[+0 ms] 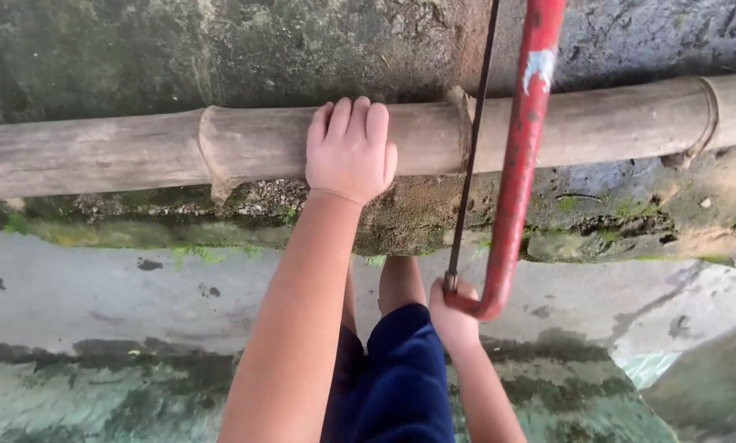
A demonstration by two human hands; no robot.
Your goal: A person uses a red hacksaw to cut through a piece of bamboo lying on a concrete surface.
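Damp concrete ground (97, 287), stained dark and greening with moss, is running under a rough, mossy stone ledge (614, 221), and behind that a mottled grey wall (179, 49) is filling the top of the view. No containers are showing anywhere here.

A bamboo pole (122, 152) is lying across the ledge from edge to edge, both ends running out of view. The left hand (350, 148) is pressing down on it, fingers curled over the top and closed against the pole between two of its nodes. Just to the right, a red hacksaw (516, 164) is crossing the pole, its thin dark blade (470, 148) sitting against the bamboo beside a node. The right hand (454, 316) is closed around the saw's lower end, below the ledge; the grip itself is mostly hidden behind the frame's bend. The top of the saw is cut off by the picture's edge. Blue shorts (401, 377) and a knee are showing between the arms.
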